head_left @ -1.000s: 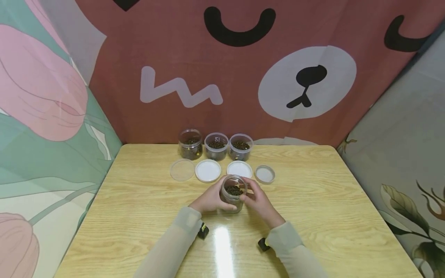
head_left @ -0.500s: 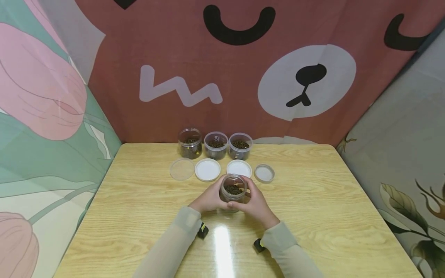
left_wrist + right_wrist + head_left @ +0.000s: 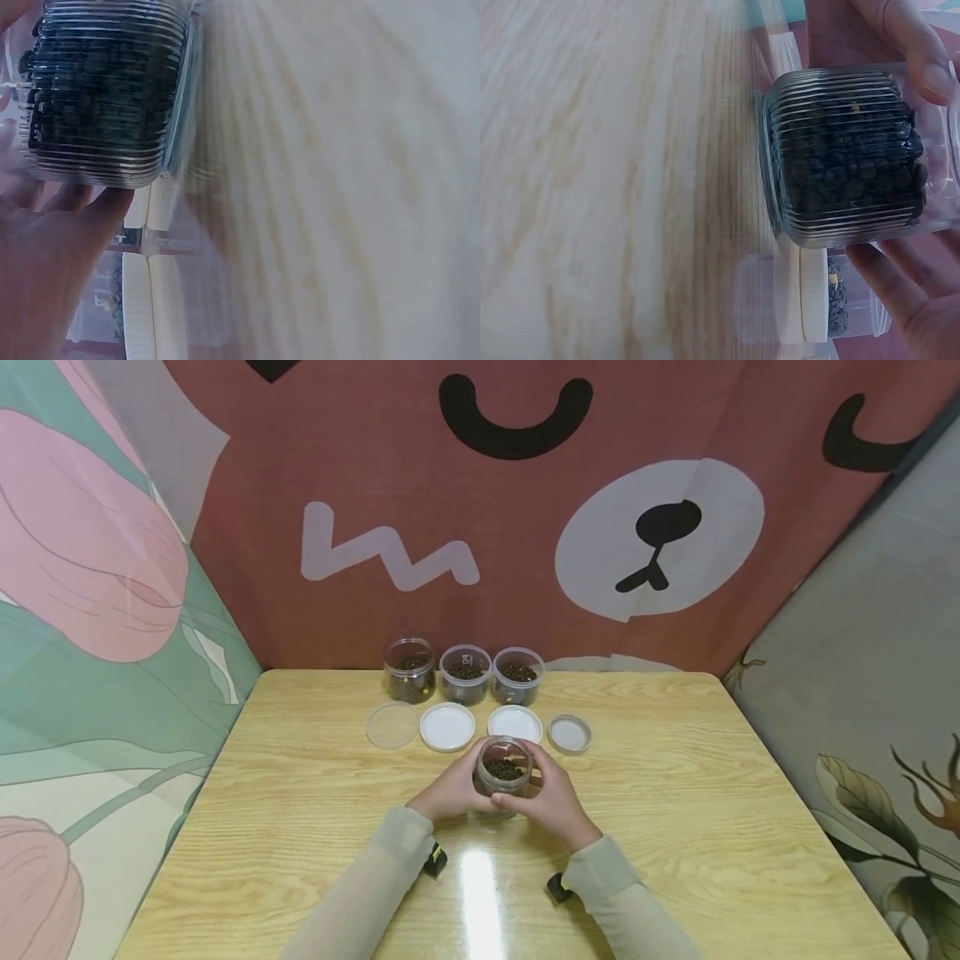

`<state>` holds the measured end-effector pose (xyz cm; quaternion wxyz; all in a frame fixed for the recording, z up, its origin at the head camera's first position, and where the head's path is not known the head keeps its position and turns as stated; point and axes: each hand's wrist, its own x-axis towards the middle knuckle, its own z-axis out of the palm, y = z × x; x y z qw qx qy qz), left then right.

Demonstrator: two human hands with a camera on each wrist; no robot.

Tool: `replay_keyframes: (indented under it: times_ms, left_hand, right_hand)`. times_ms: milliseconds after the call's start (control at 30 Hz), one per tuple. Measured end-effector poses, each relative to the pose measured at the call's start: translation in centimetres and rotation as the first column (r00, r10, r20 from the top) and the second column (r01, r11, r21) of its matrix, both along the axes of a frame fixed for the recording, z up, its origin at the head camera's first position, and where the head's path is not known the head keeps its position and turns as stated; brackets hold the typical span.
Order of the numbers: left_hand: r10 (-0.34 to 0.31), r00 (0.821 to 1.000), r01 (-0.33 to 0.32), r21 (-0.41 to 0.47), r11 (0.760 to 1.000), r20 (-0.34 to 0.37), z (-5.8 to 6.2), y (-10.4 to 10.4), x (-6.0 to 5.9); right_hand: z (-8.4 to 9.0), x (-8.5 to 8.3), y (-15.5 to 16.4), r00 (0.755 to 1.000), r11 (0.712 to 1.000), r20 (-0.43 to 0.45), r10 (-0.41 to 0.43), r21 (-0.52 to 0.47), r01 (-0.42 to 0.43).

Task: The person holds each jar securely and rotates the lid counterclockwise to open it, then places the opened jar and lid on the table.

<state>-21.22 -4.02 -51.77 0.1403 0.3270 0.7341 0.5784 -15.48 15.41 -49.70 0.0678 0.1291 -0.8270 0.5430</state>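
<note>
1. The right hand (image 3: pixel 551 797) has closed in since a second ago: then its fingers stood a little off the ribbed jar (image 3: pixel 504 774), now they wrap its right side, while the left hand (image 3: pixel 453 789) keeps its grasp on the left side. Both hands therefore grip the one jar.
2. The jar sits mid-table, just in front of the row of lids, mouth open and upward, dark pellets inside. It appears lifted slightly off the wooden table (image 3: pixel 675 827) (a judgement; the head view hides its base).
3. I read this as the jar being secured in two hands, so the work with it is only beginning; its small grey-rimmed lid (image 3: pixel 569 733) lies untouched to the right.
4. The head view alone shows the layout: three other open jars (image 3: pixel 465 674) at the back edge, and before them a clear lid (image 3: pixel 392 726) and two white lids (image 3: pixel 447 727).
5. The wrist views give what the head view cannot: the ribbed wall and the pellet fill reaching well up the jar (image 3: pixel 847 161), with right-hand fingertips (image 3: pixel 922 56) pressed on it.
6. The left wrist view shows left-hand fingers (image 3: pixel 82 206) under the jar (image 3: pixel 105 90) (blurred, so little else is certain).
</note>
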Motion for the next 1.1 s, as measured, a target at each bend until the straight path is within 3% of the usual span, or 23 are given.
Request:
replay_keyframes:
  times_ms: [333,633,1100]
  left_hand:
    - [0.005,1.000,-0.006,-0.078,0.997,-0.017,0.2,0.6,-0.7]
    - [0.039,0.999,-0.041,-0.083,0.996,-0.028,0.8,1.9,-1.2]
    - [0.107,0.991,-0.111,-0.048,0.993,-0.081,3.2,4.8,-2.7]
  right_hand:
    - [-0.8,-0.6,0.9,0.999,0.999,-0.021,-0.033,-0.002,0.033]
    - [-0.4,-1.3,1.8,0.997,0.997,-0.029,-0.072,0.027,0.073]
    - [1.4,-3.2,4.2,0.979,0.984,-0.133,-0.155,0.071,0.166]
